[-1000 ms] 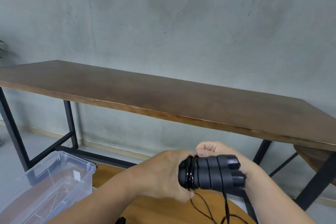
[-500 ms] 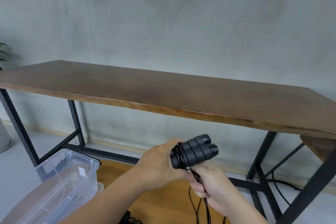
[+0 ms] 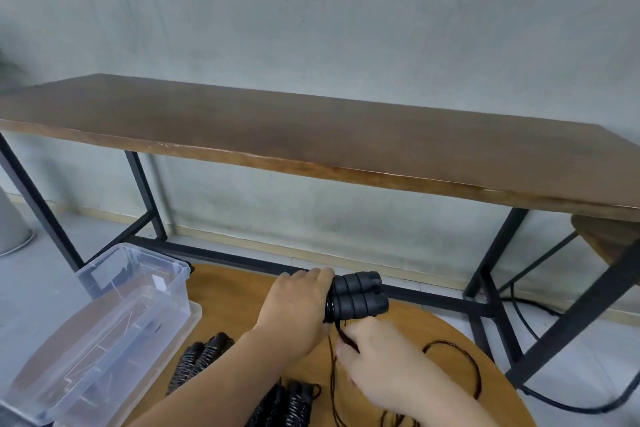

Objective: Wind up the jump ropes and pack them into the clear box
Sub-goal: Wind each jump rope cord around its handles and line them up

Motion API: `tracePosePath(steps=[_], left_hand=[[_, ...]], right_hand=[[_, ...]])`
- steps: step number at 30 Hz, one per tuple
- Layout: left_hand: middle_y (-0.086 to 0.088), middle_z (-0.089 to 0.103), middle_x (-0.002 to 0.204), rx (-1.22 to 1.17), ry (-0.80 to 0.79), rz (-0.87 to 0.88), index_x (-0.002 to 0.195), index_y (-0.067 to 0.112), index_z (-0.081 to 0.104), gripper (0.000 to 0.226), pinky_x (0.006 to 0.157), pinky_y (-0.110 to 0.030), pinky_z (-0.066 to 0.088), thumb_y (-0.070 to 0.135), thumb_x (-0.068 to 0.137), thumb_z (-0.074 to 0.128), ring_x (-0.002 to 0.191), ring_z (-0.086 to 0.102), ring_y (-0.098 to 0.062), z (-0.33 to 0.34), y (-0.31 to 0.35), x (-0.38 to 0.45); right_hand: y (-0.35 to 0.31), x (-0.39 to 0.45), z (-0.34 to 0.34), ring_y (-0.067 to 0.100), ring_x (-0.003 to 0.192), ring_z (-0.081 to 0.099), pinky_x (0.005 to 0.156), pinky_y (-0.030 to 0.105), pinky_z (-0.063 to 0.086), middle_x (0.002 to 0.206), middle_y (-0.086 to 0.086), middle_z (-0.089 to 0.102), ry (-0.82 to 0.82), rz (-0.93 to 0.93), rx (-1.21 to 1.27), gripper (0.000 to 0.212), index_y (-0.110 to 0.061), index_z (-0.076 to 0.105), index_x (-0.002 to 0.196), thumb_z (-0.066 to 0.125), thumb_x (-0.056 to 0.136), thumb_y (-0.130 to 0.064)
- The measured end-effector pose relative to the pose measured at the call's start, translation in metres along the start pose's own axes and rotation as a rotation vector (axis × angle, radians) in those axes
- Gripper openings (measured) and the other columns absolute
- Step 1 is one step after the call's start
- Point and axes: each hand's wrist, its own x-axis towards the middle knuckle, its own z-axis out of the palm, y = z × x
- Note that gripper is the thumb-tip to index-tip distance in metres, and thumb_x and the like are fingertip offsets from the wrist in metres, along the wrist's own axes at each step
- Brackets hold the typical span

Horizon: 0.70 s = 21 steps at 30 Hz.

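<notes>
Fingers around black ribbed handles

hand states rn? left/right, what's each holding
Left hand: closed around the pair of black foam jump-rope handles.
Right hand: pinching the thin black rope cord just below the handles.

Both forearms are bare, with no sleeves showing. The left hand and right hand wear no gloves, rings or watch.
</notes>
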Motion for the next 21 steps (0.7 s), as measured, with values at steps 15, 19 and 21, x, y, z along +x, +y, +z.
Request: tracePosePath(steps=[15, 19, 21], left_hand=[[0.012, 0.055, 0.088, -0.236, -0.171, 0.272, 0.097, 0.03, 0.043, 0.023, 0.073, -0.027, 0.035, 0.026, 0.083, 0.061, 0.079, 0.049, -0.011, 0.001, 0.021, -0.02], [0.01, 0.059, 0.087, -0.356, -0.266, 0.25, 0.094, 0.032, 0.045, 0.027, 0.068, -0.023, 0.045, 0.019, 0.08, 0.064, 0.078, 0.056, -0.01, -0.024, 0.022, -0.014], [0.011, 0.06, 0.089, -0.416, -0.311, 0.204, 0.099, 0.034, 0.046, 0.032, 0.07, -0.026, 0.05, 0.02, 0.079, 0.066, 0.08, 0.058, -0.01, -0.034, 0.02, -0.01]], right_hand=[[0.023, 0.035, -0.072, 0.001, 0.061, 0.059, 0.066, 0.027, 0.048, 0.064, -0.01, 0.068, -0.238, -0.169, -0.033, 0.027, -0.022, 0.074, 0.074, 0.086, 0.066, -0.044], [0.028, 0.046, -0.084, 0.005, 0.056, 0.052, 0.061, 0.024, 0.042, 0.06, -0.007, 0.061, -0.311, -0.21, 0.179, 0.02, -0.016, 0.071, 0.073, 0.084, 0.072, -0.032], [0.028, 0.052, -0.09, 0.005, 0.052, 0.048, 0.053, 0.021, 0.037, 0.057, -0.008, 0.057, -0.347, -0.205, 0.274, 0.017, -0.019, 0.068, 0.071, 0.083, 0.074, -0.025]])
